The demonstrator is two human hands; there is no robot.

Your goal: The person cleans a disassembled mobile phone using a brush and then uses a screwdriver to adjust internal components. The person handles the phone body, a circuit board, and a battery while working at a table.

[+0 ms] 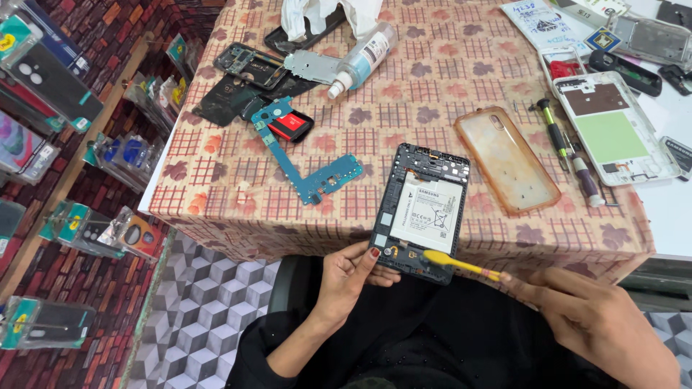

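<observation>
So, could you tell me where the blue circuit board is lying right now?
The blue circuit board lies left of centre on the patterned tablecloth, just left of the opened tablet.

A table (216, 194) covered in a checked, leaf-patterned cloth carries the things, with a bare white strip along its right edge. Near the far-left corner lie dark phone frames (249, 65), a blue L-shaped circuit board (303, 169), a small red-and-black part (290, 126), a metal plate (311, 66) and a white bottle (362, 57) on its side. An opened phone (422, 209) overhangs the near edge; beside it lie a clear orange-rimmed case (507, 160), two screwdrivers (569, 155) and a white phone back (616, 130).
</observation>
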